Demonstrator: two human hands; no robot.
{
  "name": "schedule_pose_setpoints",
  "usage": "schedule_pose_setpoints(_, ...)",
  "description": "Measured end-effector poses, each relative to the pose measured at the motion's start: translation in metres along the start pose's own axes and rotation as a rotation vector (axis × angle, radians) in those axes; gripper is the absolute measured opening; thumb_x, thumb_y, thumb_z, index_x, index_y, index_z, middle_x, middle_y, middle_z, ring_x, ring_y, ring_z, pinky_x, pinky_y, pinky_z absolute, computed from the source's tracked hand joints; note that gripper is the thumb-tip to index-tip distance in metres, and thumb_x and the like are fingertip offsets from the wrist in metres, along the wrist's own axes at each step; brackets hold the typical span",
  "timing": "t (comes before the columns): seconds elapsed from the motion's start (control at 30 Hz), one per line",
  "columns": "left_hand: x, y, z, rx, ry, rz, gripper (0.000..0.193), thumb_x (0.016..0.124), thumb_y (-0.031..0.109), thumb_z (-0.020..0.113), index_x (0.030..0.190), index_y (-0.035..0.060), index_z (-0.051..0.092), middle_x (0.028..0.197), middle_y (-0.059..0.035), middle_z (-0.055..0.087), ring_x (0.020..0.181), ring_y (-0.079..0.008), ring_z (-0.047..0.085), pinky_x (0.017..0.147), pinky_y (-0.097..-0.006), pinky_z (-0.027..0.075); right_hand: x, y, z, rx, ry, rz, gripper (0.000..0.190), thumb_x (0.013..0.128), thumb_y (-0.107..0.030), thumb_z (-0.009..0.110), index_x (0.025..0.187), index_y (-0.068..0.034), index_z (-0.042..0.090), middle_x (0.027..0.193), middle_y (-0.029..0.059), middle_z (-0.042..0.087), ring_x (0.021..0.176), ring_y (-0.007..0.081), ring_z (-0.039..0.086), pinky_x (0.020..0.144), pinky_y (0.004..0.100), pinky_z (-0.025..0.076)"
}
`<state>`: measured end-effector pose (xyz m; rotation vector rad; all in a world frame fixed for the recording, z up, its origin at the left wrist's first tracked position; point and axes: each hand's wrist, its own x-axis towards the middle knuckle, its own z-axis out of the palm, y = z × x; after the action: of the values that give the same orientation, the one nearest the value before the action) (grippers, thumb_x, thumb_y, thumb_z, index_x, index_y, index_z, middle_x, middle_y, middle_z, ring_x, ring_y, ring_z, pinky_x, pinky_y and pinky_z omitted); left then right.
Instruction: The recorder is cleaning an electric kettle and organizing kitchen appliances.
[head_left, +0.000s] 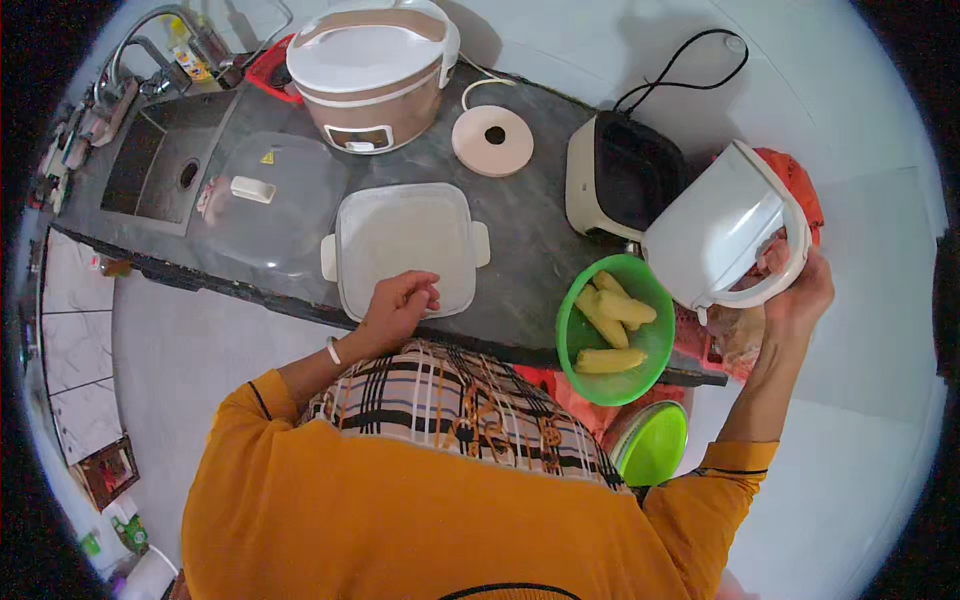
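My right hand (802, 289) grips the looped handle of a white vessel (712, 229), perhaps a kettle, which tilts over the right end of the counter. Close beside the vessel is a cream appliance (583, 176) with a dark, squarish interior. My left hand (401, 309) is loosely curled over the near edge of a square white pan (405, 225) with two side handles. Nothing shows in its fingers, and contact with the pan is unclear. Below the vessel, a green plastic basket (566, 337) holds several peeled corn cobs (611, 361), partly overhanging the counter edge.
A clear lid (289, 225) with a white handle lies left of the pan. Behind stand a brown-and-white rice cooker (367, 105) and a round pink base (480, 154) with a cord. A steel sink (142, 165) is at far left. Below the basket is a bright green container (654, 448).
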<state>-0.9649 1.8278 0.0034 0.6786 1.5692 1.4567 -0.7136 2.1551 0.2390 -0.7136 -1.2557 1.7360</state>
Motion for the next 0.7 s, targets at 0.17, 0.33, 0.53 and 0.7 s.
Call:
schedule_pose_setpoints(0.17, 0.002, -0.003, 0.009, 0.065, -0.021, 0.053, 0.025, 0.085, 0.004, 0.041, 0.106, -0.0038, 0.051, 0.085, -0.0089, 0.058, 0.077, -0.013, 0.058, 0.068, -0.0251, 0.048, -0.001, -0.006, -0.026, -0.038, 0.017, 0.018, 0.028, 0.076, -0.02, 0.042, 0.089, 0.004, 0.05, 0.066, 0.0093, 0.046, 0.055, 0.0173, 0.038, 0.057, 0.0305, 0.033)
schedule_pose_setpoints(0.33, 0.007, -0.012, 0.019, 0.085, -0.025, 0.134, 0.025, 0.084, 0.004, 0.041, 0.106, -0.0036, 0.051, 0.084, -0.0079, 0.059, 0.077, -0.0125, 0.058, 0.067, -0.0247, 0.047, 0.008, -0.009, -0.058, -0.076, -0.075, 0.1, 0.035, 0.074, -0.021, 0.043, 0.097, 0.005, 0.05, 0.069, 0.0107, 0.05, 0.058, 0.0205, 0.045, 0.058, 0.0337, 0.037)
schedule_pose_setpoints(0.53, 0.008, -0.006, 0.03, 0.105, 0.003, 0.047, 0.025, 0.083, 0.002, 0.041, 0.105, -0.0031, 0.052, 0.083, -0.0078, 0.059, 0.075, -0.0122, 0.058, 0.066, -0.0237, 0.047, 0.013, -0.006, -0.075, -0.118, -0.118, 0.176, 0.031, 0.076, -0.018, 0.045, 0.096, 0.004, 0.052, 0.069, 0.0101, 0.052, 0.06, 0.0188, 0.046, 0.058, 0.031, 0.038)
schedule_pose_setpoints(0.7, 0.009, -0.004, 0.035, 0.073, 0.032, -0.002, 0.026, 0.083, 0.002, 0.04, 0.106, -0.0031, 0.052, 0.083, -0.0079, 0.059, 0.075, -0.0125, 0.058, 0.064, -0.0236, 0.047, 0.015, 0.001, -0.073, -0.108, -0.12, 0.187, 0.027, 0.076, -0.018, 0.046, 0.094, 0.003, 0.051, 0.067, 0.008, 0.05, 0.059, 0.0169, 0.045, 0.056, 0.0294, 0.036)
